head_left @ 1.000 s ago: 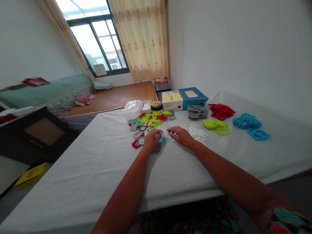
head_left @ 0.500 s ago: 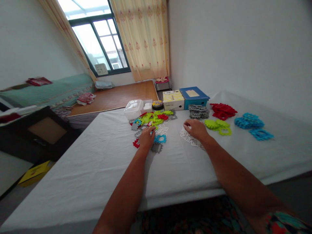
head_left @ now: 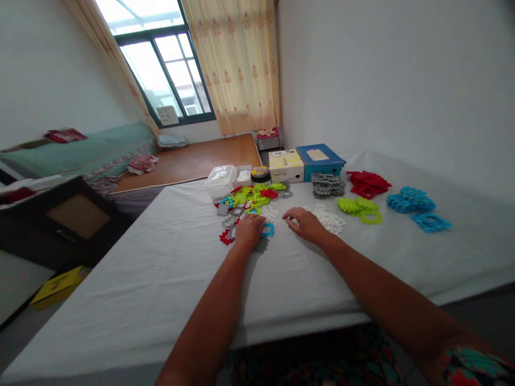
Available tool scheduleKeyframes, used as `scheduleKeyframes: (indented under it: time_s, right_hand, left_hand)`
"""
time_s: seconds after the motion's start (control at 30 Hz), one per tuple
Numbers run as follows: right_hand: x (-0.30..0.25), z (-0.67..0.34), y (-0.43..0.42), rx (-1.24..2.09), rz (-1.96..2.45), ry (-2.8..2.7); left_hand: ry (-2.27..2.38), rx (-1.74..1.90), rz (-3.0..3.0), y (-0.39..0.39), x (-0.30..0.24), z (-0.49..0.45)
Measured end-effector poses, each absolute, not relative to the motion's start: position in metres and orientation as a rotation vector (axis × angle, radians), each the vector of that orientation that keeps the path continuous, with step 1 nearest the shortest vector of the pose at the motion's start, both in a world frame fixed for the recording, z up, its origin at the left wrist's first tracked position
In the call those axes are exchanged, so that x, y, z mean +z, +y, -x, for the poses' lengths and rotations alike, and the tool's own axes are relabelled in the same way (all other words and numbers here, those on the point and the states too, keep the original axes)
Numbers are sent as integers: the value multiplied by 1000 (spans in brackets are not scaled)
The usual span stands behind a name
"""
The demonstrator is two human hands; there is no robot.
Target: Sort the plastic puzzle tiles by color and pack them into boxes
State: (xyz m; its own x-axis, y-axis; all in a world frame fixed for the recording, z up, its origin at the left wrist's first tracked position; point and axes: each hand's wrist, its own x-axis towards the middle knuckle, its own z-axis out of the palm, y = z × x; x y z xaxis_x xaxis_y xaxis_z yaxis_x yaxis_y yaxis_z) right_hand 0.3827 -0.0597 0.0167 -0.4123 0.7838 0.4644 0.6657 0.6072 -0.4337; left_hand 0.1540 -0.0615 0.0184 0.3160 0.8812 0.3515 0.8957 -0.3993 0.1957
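My left hand [head_left: 250, 231] rests over the near part of a mixed pile of gear-edged plastic pieces [head_left: 253, 197], beside a blue square piece [head_left: 268, 230]. Its fingers are curled down together, and whatever is under the tips is hidden. Small white frame-like pieces [head_left: 271, 212] lie just beyond its fingertips. To the right, my right hand [head_left: 304, 224] hovers low above the cloth, thumb and forefinger slightly apart with nothing visible between them. Next to its wrist spreads a heap of white pieces [head_left: 330, 221].
Sorted stacks of grey [head_left: 328, 185], lime [head_left: 359, 208], red [head_left: 368, 184] and blue [head_left: 411, 200] pieces stand on the right. Along the back are a clear plastic container [head_left: 220, 180], a round black tin [head_left: 260, 173], a yellow-white box [head_left: 286, 165] and a blue box [head_left: 321, 161].
My right hand has moved left from the white heap, uncovering it. My left hand has shifted slightly right, toward the loose white pieces, and its fingers have turned inward.
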Motion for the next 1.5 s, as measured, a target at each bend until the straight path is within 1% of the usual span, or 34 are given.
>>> scheduleKeyframes:
  time_s: [0.1,0.23,0.37,0.47,0.7,0.77,0.83,1.0,1.1,1.33,1.5]
  right_hand:
    - [17,-381,-61,302,1083,-2157]
    - [19,-375,-65,423,997,-2134]
    - [24,-375,-64,455,1002,-2128]
    - [31,-391,-58,347,1171,-2078]
    - [44,-443,-48,25,1765,-1910]
    - [43,-443,-48,-49,1776,-1918]
    - [41,-435,-50,-39,1689,-1947]
    - [36,-404,-60,130,1403,-2081]
    - [33,-394,-64,206,1292,-2154]
    - [27,-390,-64,306,1247,-2239]
    - [27,-388,-65,327,1246,-2252]
  left_hand:
    - [-1721,-803,2439,-62,19,-155]
    - [-1576,-1013,2636,-64,17,-163]
    - [-1471,-1066,2815,-66,16,-170]
    - [-1559,-1066,2753,-66,17,-167]
    - [-1826,-1075,2347,-54,17,-146]
    - [-1850,-1045,2309,-52,16,-143]
    - [-1848,-961,2323,-52,14,-142]
    - [-1798,-546,2439,-55,10,-146]
    - [-1804,-419,2428,-57,11,-148]
    - [-1873,-354,2419,-64,24,-152]
    - [-1900,-417,2363,-64,26,-150]
